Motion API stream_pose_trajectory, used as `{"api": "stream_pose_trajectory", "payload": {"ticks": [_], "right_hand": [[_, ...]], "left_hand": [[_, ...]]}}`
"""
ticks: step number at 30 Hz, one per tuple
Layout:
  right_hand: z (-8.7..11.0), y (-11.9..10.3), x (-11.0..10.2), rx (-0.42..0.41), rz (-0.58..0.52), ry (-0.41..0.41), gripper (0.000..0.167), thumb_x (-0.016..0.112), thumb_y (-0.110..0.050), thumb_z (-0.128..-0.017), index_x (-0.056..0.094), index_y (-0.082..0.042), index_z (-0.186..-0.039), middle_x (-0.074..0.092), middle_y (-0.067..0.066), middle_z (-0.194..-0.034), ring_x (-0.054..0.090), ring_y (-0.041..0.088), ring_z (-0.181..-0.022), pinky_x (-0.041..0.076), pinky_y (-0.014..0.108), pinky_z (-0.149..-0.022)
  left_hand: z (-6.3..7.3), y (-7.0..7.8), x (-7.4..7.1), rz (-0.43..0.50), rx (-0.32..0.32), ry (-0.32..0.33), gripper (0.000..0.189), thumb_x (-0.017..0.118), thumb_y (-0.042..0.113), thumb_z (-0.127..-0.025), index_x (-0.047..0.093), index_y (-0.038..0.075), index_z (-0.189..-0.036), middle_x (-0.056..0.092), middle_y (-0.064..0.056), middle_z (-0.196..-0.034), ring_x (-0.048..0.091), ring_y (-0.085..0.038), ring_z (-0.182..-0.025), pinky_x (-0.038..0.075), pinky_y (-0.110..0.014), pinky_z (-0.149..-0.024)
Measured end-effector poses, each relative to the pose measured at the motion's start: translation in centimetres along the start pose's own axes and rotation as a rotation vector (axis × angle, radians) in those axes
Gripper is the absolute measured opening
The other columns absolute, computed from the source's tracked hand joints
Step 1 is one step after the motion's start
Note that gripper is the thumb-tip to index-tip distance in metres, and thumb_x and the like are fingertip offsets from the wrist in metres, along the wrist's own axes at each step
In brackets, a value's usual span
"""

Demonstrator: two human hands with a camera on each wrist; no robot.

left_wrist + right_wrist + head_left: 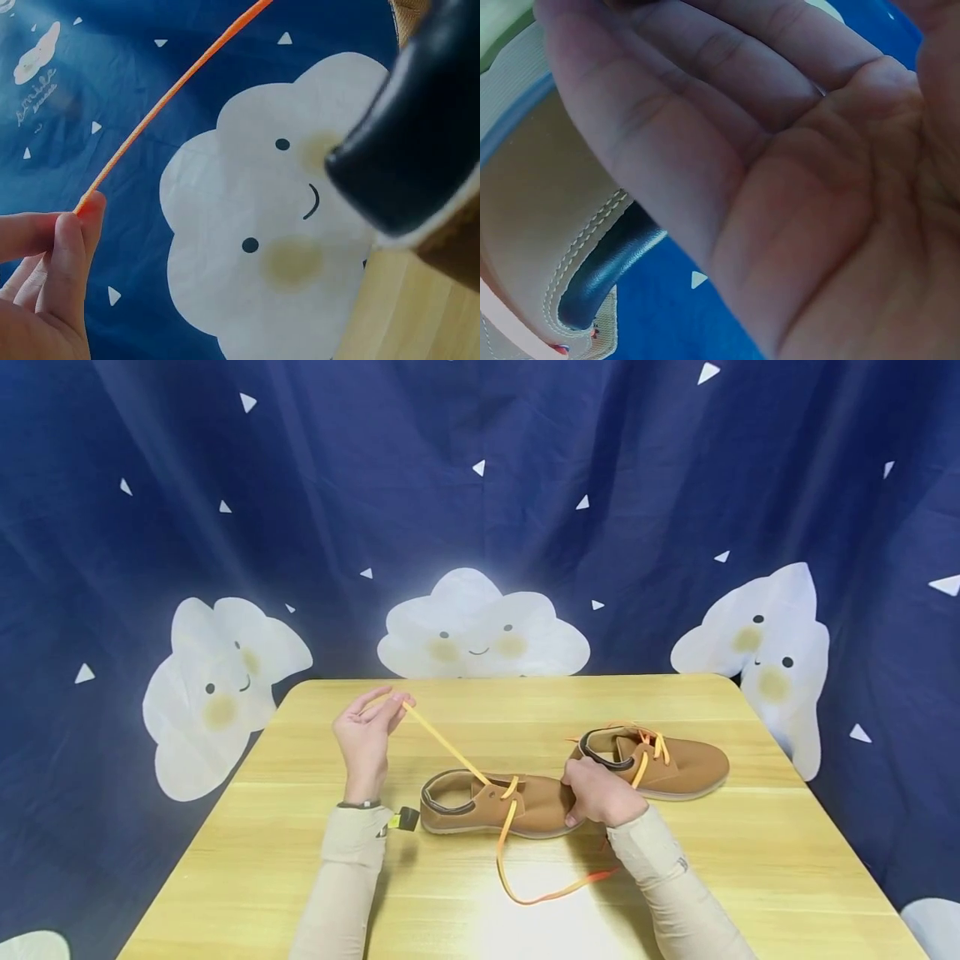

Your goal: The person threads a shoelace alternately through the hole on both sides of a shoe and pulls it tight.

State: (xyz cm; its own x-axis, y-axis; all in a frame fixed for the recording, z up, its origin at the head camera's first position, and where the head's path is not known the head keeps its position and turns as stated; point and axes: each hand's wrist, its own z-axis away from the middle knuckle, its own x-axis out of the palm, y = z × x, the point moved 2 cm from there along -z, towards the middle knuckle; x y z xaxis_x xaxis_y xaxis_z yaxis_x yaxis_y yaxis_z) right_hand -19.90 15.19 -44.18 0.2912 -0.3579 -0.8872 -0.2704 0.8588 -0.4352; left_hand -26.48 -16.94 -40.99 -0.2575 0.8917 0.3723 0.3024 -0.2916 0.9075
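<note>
A brown lace-up shoe (543, 802) lies on the table, its toe toward the right. Between thumb and fingertips, my left hand (367, 731) pinches one end of an orange-yellow shoelace (446, 743), pulled taut up and left from an eyelet. In the left wrist view the same shoelace (154, 112) runs straight from the fingertips of my left hand (56, 277). My right hand (603, 792) grips the shoe's toe. The other lace end (501, 852) curves over the table in front. In the right wrist view my right hand (780, 165) covers much of the picture.
A second brown shoe (686, 764), with orange laces in it, lies behind and right of my right hand. The wooden table (240, 860) ends at a dark blue curtain (420, 485) printed with clouds. A small black device (407, 818) sits at my left wrist.
</note>
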Motion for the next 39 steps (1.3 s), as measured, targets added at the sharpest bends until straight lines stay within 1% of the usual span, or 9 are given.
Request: {"api": "stream_pose_trajectory", "payload": {"ticks": [5, 8, 12, 17, 21, 25, 29, 34, 39], "right_hand": [[0.1, 0.2, -0.1, -0.012, -0.009, 0.007, 0.027, 0.095, 0.000, -0.063, 0.068, -0.006, -0.067, 0.059, 0.001, -0.060, 0.050, 0.011, -0.058, 0.042, 0.025, -0.054], [0.1, 0.2, -0.1, -0.016, -0.016, 0.009, 0.028, 0.095, 0.001, -0.063, 0.068, -0.006, -0.065, 0.058, 0.000, -0.059, 0.048, 0.011, -0.057, 0.041, 0.024, -0.053], [0.2, 0.2, 0.0, -0.025, -0.020, 0.011, 0.029, 0.095, 0.002, -0.063, 0.067, -0.007, -0.064, 0.059, 0.000, -0.058, 0.047, 0.010, -0.056, 0.041, 0.024, -0.053], [0.3, 0.1, 0.0, -0.028, -0.028, 0.013, 0.032, 0.094, 0.003, -0.062, 0.065, -0.008, -0.061, 0.059, 0.000, -0.057, 0.048, 0.010, -0.054, 0.041, 0.024, -0.052], [0.3, 0.1, -0.1, -0.029, -0.031, 0.014, 0.031, 0.094, 0.004, -0.063, 0.065, -0.008, -0.061, 0.059, 0.000, -0.057, 0.048, 0.010, -0.054, 0.041, 0.024, -0.052], [0.3, 0.1, -0.2, -0.034, -0.031, 0.015, 0.031, 0.094, 0.005, -0.063, 0.065, -0.008, -0.062, 0.060, 0.000, -0.058, 0.050, 0.010, -0.054, 0.043, 0.024, -0.053], [0.3, 0.1, -0.2, -0.035, -0.033, 0.008, 0.030, 0.093, 0.004, -0.063, 0.066, -0.008, -0.062, 0.061, 0.000, -0.058, 0.053, 0.010, -0.054, 0.044, 0.023, -0.053], [0.2, 0.2, -0.2, -0.040, -0.025, -0.003, 0.030, 0.093, 0.005, -0.064, 0.066, -0.009, -0.062, 0.061, -0.001, -0.059, 0.051, 0.010, -0.055, 0.044, 0.024, -0.054], [0.2, 0.2, -0.2, -0.039, -0.021, -0.010, 0.030, 0.093, 0.004, -0.064, 0.066, -0.009, -0.062, 0.061, -0.001, -0.059, 0.050, 0.010, -0.056, 0.043, 0.024, -0.054]], "left_hand": [[-0.6, -0.8, -0.8, -0.116, -0.027, -0.003, 0.031, 0.078, -0.002, -0.088, 0.070, -0.004, -0.118, 0.081, 0.000, -0.083, 0.079, -0.010, -0.076, 0.062, -0.026, -0.080], [-1.1, -1.7, -1.6, -0.259, -0.026, -0.027, 0.033, 0.078, 0.000, -0.089, 0.069, -0.004, -0.120, 0.081, -0.006, -0.086, 0.077, -0.006, -0.073, 0.062, -0.024, -0.078], [-1.6, -2.9, -2.7, -0.504, -0.008, -0.081, 0.033, 0.077, 0.005, -0.091, 0.070, -0.005, -0.121, 0.079, -0.019, -0.095, 0.075, -0.003, -0.069, 0.062, -0.024, -0.074], [-2.0, -4.5, -3.8, -0.744, -0.037, -0.189, 0.031, 0.074, 0.009, -0.092, 0.070, -0.004, -0.121, 0.079, -0.021, -0.099, 0.078, -0.018, -0.076, 0.063, -0.028, -0.071], [-2.1, -5.8, -4.4, -0.892, -0.120, -0.268, 0.030, 0.071, 0.009, -0.093, 0.071, -0.003, -0.121, 0.080, -0.018, -0.099, 0.079, -0.028, -0.084, 0.061, -0.025, -0.070], [-2.1, -6.7, -4.7, -0.945, -0.220, -0.332, 0.031, 0.070, 0.008, -0.092, 0.070, -0.003, -0.122, 0.080, -0.018, -0.101, 0.079, -0.028, -0.086, 0.062, -0.029, -0.075], [-1.9, -7.3, -4.9, -0.957, -0.271, -0.371, 0.030, 0.071, 0.007, -0.092, 0.070, -0.003, -0.120, 0.079, -0.018, -0.101, 0.077, -0.024, -0.084, 0.063, -0.033, -0.078], [-1.9, -7.9, -5.1, -1.032, -0.261, -0.421, 0.026, 0.071, 0.008, -0.092, 0.071, -0.001, -0.116, 0.078, -0.019, -0.105, 0.074, -0.022, -0.085, 0.062, -0.037, -0.083], [-1.8, -8.1, -5.0, -1.049, -0.234, -0.407, 0.025, 0.071, 0.008, -0.092, 0.071, 0.000, -0.115, 0.075, -0.022, -0.112, 0.073, -0.028, -0.094, 0.059, -0.047, -0.092]]}}
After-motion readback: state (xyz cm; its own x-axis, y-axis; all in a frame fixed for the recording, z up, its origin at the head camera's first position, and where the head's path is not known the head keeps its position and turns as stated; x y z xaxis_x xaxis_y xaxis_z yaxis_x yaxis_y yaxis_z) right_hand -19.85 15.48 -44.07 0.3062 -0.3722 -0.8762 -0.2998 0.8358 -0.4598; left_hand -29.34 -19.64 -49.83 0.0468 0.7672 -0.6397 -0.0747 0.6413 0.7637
